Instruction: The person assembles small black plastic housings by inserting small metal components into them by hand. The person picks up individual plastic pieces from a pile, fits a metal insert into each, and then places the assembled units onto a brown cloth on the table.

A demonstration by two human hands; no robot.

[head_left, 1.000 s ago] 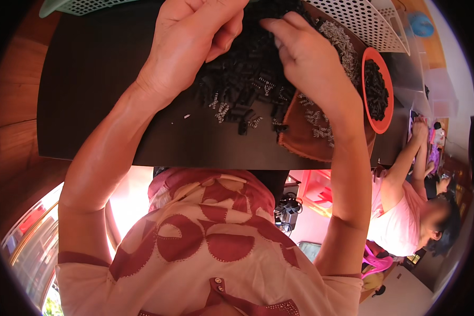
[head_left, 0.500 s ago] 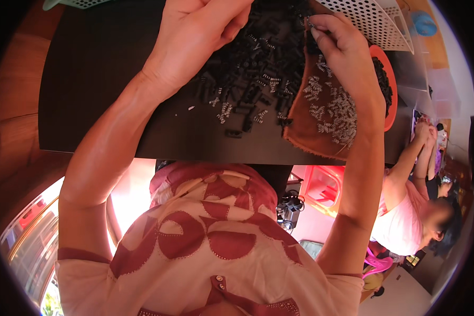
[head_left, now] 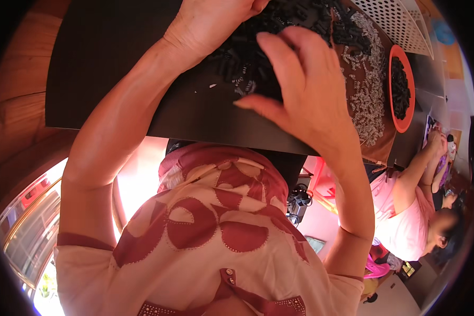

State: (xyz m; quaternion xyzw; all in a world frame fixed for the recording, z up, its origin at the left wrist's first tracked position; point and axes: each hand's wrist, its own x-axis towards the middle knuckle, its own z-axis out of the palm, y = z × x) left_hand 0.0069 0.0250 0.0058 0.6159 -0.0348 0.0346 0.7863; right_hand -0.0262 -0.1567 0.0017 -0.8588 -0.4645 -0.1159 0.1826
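Note:
My right hand [head_left: 313, 87] hangs over the heap, thumb and fingers spread apart, with nothing seen between them. Under and beyond it lie many small black plastic pieces [head_left: 353, 37], short and tube-like, with a few metal coil springs [head_left: 242, 79] among them. My left hand [head_left: 216, 23] is at the top edge, above the heap's left side. Its fingers look curled inward, but the picture's edge cuts off their tips and whatever they may hold. A dense spread of small coil springs [head_left: 371, 100] lies on a brown cloth [head_left: 376, 152] right of my right hand.
An orange bowl [head_left: 393, 120] of black pieces stands right of the cloth. Behind it is a white perforated basket [head_left: 395, 23]. The dark table [head_left: 100, 68] has its front edge near my body. Another person [head_left: 405, 210] sits at the right.
My right hand has moved left and nearer, from a pinch over the cloth to spread fingers over the heap. The view has shifted, showing more of the bowl and springs.

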